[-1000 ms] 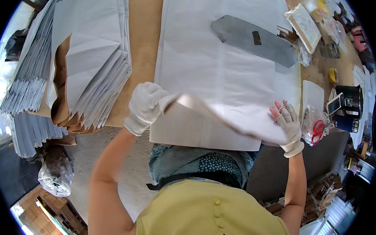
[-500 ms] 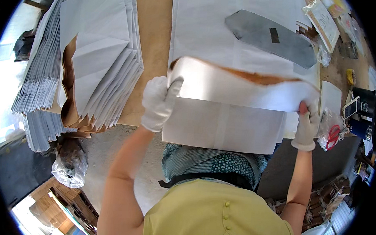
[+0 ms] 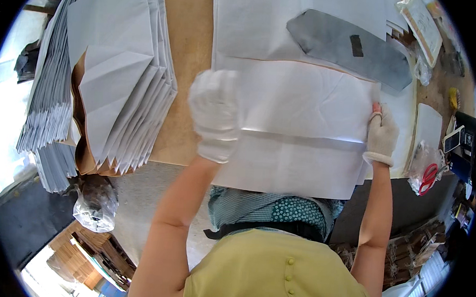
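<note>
A large white paper bag (image 3: 296,165), brown on its inside, lies before me with its near part folded up and over into a flap (image 3: 300,98). A crease runs across it between my hands. At the bag's left edge is my left hand (image 3: 215,112) in a white glove, smeared by motion, so its fingers cannot be made out. My right hand (image 3: 382,132), in a knitted glove with a bare fingertip showing, pinches the flap's right edge. Just beyond the flap, a grey elongated plate (image 3: 329,43) with a dark patch rests on more white paper.
Folded white paper bags with brown insides (image 3: 120,94) stand fanned on the left, beside a tall stack of paper edges (image 3: 50,90). On the right are red-handled scissors (image 3: 428,179), a clear plastic bag (image 3: 421,158) and a phone (image 3: 454,139). A plastic-wrapped bundle (image 3: 96,205) sits lower left.
The raised, curved flap has come down flat onto the paper. My left hand has moved right and slightly up over the bag's left edge; my right hand stays at the right edge.
</note>
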